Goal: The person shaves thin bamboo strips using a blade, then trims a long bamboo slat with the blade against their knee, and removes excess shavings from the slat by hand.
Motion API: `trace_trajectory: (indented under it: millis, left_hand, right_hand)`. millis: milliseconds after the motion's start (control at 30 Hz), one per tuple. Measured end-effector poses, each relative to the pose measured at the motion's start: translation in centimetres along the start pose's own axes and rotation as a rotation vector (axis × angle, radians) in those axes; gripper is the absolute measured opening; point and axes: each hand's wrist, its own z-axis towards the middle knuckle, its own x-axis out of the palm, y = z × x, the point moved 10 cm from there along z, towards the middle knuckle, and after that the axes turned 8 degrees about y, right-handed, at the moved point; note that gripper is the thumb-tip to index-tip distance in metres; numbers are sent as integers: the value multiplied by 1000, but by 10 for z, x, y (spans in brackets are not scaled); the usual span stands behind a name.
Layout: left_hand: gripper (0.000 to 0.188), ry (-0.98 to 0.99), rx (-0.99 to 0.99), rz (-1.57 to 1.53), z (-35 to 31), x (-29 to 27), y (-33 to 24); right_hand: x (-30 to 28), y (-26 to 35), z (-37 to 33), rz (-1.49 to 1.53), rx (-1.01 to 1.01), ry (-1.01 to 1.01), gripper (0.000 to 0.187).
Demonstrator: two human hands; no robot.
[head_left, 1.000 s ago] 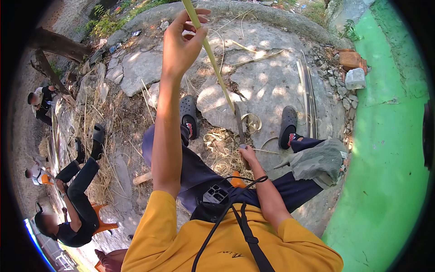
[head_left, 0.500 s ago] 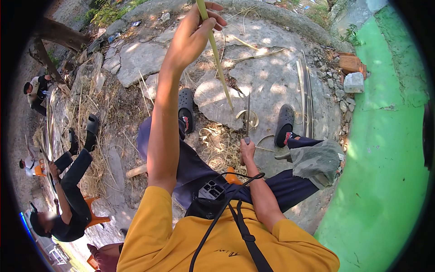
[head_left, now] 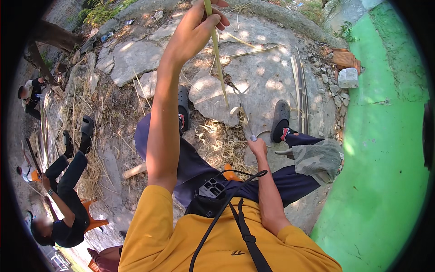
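My left hand (head_left: 195,34) is raised high, its fingers closed around a long pale-green bamboo strip (head_left: 216,54). The strip slants down, its lower end near the knife. Low between my knees, my right hand (head_left: 258,147) grips the grey handle of a knife (head_left: 247,119), the narrow blade pointing away from me and tilted left. A pale curled shaving (head_left: 236,110) hangs by the blade; whether it is still joined to the strip I cannot tell. Loose shavings (head_left: 222,141) lie heaped on the ground below. A camouflage cloth (head_left: 315,158) covers my right knee.
Several long strips (head_left: 299,90) lie on the cracked concrete beyond my right shoe. A green wall (head_left: 385,154) runs along the right, with bricks (head_left: 346,60) and a pale block (head_left: 348,78) beside it. At left, a seated person (head_left: 68,222) holds a long dark stick. A wooden stick (head_left: 134,170) lies by my left leg.
My right hand has shifted slightly right, and the knife has turned so its tip leans left. The curled shaving has moved left. My left hand stays raised with the bamboo strip.
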Motion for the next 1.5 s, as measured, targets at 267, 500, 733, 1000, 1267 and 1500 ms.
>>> trace_trajectory:
  millis: [267,500,733,1000,1267,1500]
  left_hand:
    - [27,52,44,51,-7,2,-8]
    - [27,41,41,37,-7,-1,-8]
    - [28,57,25,40,-4,3,-6]
    - [33,23,-60,117,-3,1,-5]
    - [54,31,-108,-216,-3,9,-9]
    - [37,77,91,-44,-3,2,-18]
  right_hand:
    - [-59,15,-30,-313,-122,-30,49]
    - [-63,-3,-50,-471,-125,37,46]
    - [-56,-2,-81,-662,-163,236,45]
    - [-67,6,-97,-567,-257,145,43]
    - [-87,7,-89,-168,-404,-73,37]
    - [-58,34,-101,648,-505,267,14]
